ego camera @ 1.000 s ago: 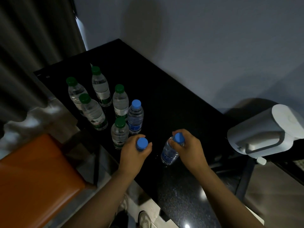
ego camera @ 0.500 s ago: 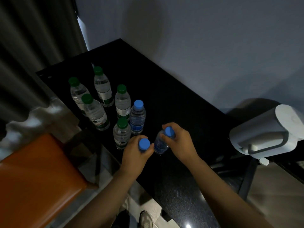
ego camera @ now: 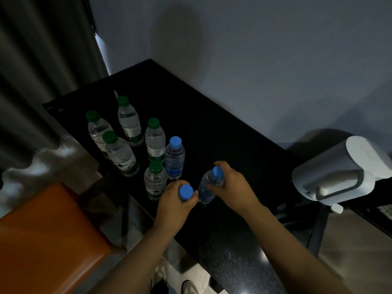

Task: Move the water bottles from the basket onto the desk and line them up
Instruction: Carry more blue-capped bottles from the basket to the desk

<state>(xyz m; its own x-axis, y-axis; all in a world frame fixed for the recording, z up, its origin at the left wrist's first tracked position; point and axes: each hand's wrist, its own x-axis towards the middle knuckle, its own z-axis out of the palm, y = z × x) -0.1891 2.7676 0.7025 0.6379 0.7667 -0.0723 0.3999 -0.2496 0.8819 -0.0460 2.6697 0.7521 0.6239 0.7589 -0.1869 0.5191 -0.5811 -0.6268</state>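
Note:
On the black desk stand several clear water bottles with green caps and one with a blue cap, upright in two rough rows. My left hand grips a blue-capped bottle near the desk's front edge; only its cap shows. My right hand holds a second blue-capped bottle by the neck, tilted, just right of the first. No basket is in view.
A white kettle-like appliance sits at the desk's right end. An orange chair seat is at lower left, below the desk's front edge. Dark curtains hang at left, and the grey wall backs the desk.
My right hand has carried its blue-capped bottle leftward, close beside the bottle in my left hand. My left hand has stayed about where it was.

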